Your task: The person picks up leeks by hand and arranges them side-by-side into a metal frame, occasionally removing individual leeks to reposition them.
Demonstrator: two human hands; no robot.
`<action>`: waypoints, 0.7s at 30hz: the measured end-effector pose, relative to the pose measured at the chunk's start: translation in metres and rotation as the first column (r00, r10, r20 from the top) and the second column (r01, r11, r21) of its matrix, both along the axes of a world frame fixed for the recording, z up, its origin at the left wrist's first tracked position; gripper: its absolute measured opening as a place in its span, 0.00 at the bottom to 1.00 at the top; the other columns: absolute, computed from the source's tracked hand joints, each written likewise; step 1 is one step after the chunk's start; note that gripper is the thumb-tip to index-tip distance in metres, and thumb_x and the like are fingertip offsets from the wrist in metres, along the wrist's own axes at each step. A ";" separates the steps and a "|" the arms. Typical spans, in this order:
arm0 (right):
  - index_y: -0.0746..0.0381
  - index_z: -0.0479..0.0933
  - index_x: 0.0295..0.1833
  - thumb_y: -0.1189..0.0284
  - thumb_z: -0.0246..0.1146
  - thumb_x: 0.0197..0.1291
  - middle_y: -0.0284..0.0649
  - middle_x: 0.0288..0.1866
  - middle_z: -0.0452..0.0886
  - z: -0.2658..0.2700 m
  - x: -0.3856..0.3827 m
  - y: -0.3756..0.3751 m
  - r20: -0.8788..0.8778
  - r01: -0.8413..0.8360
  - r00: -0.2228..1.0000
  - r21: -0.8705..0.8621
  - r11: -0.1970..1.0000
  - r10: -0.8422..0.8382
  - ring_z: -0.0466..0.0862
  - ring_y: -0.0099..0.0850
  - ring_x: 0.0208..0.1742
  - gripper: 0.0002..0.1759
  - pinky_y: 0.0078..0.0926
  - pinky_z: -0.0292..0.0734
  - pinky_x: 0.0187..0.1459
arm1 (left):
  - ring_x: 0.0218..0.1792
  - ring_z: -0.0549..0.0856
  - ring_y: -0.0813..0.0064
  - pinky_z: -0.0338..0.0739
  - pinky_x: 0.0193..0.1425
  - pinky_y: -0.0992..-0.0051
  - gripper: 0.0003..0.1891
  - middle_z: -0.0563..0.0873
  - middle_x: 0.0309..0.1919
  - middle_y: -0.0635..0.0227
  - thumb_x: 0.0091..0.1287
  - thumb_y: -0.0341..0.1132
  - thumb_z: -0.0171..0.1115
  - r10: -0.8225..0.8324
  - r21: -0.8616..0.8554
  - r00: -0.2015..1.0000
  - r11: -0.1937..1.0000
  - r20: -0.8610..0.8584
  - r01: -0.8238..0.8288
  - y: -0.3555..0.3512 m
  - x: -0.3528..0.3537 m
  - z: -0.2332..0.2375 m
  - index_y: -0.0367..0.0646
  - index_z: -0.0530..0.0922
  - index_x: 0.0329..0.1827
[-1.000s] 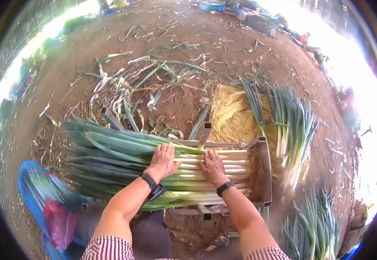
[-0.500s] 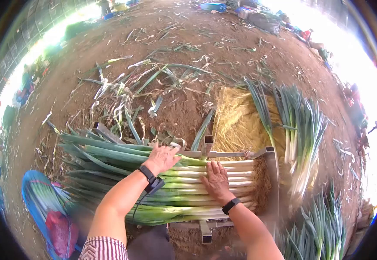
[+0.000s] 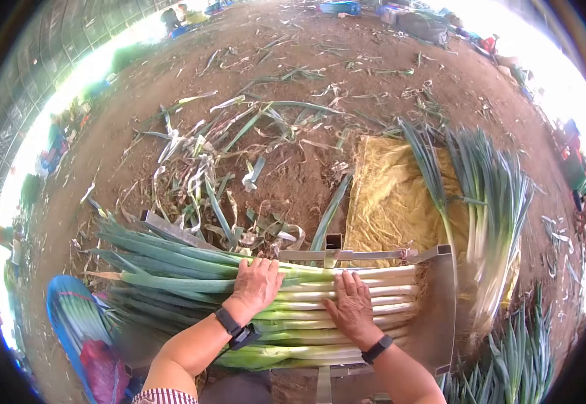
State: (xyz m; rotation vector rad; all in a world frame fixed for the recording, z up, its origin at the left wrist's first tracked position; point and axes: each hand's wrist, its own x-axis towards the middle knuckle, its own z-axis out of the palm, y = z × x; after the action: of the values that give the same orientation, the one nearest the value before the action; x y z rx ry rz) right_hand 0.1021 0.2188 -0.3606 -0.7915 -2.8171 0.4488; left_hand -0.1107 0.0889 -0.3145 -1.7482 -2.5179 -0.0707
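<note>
A wide layer of green onions (image 3: 306, 316) lies sideways on a metal frame (image 3: 444, 303), dark leaves to the left, white stems and roots against the frame's right end. My left hand (image 3: 256, 284) rests on the upper part of the layer, where leaves turn to pale stems, its fingers extended and pointing away from me. To its right, my right hand (image 3: 351, 303) lies on the white stems with its fingers stretched out. The palms' undersides are hidden.
Beyond the frame's right end, more green onions (image 3: 485, 202) lie on a yellow sheet (image 3: 380, 195), with another pile (image 3: 515, 350) at the lower right. A blue bag (image 3: 64, 310) stands at the lower left. Scattered leaf scraps (image 3: 199, 151) cover the soil.
The view has shifted, so the frame and onions appear lower and farther right. My left hand's fingers now point more directly away from me; both hands remain on the onions.
</note>
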 end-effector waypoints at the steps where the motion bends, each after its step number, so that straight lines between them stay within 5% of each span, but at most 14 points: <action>1: 0.64 0.65 0.71 0.50 0.60 0.62 0.47 0.72 0.63 0.001 0.000 0.000 0.006 0.000 1.000 -0.007 1.000 0.000 0.60 0.45 0.75 0.39 0.46 0.52 0.73 | 0.43 0.81 0.64 0.68 0.50 0.61 0.15 0.82 0.39 0.63 0.68 0.43 0.58 0.004 -0.008 1.000 1.000 0.009 -0.004 0.000 0.000 -0.001 0.44 0.79 0.49; 8: 0.63 0.64 0.72 0.49 0.60 0.62 0.47 0.73 0.63 0.005 0.001 0.003 0.012 -0.010 1.000 -0.056 0.998 0.010 0.59 0.44 0.75 0.39 0.45 0.51 0.73 | 0.46 0.80 0.63 0.67 0.49 0.59 0.16 0.78 0.41 0.60 0.69 0.43 0.56 0.084 -0.165 0.992 0.984 0.096 -0.067 0.002 -0.001 0.006 0.42 0.79 0.52; 11: 0.62 0.64 0.72 0.49 0.60 0.62 0.46 0.73 0.62 0.004 0.002 0.003 0.014 -0.004 1.000 -0.056 0.998 0.004 0.59 0.44 0.76 0.39 0.45 0.51 0.74 | 0.46 0.81 0.62 0.67 0.48 0.59 0.16 0.78 0.40 0.61 0.70 0.43 0.56 0.031 -0.072 0.995 0.997 0.090 -0.024 0.001 -0.002 0.005 0.42 0.79 0.51; 21: 0.61 0.64 0.72 0.50 0.59 0.63 0.45 0.74 0.62 0.003 0.004 0.003 0.002 -0.008 1.000 -0.064 0.998 0.009 0.59 0.44 0.75 0.38 0.45 0.51 0.74 | 0.43 0.81 0.61 0.72 0.46 0.58 0.13 0.80 0.40 0.61 0.69 0.44 0.56 0.068 -0.142 0.987 0.989 0.147 -0.047 0.001 -0.003 0.000 0.42 0.80 0.39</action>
State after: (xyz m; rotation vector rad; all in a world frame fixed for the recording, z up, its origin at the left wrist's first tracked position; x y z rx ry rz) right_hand 0.1060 0.2217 -0.3577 -0.7930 -2.8217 0.5426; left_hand -0.1136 0.0895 -0.3149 -1.7802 -2.7412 -0.0278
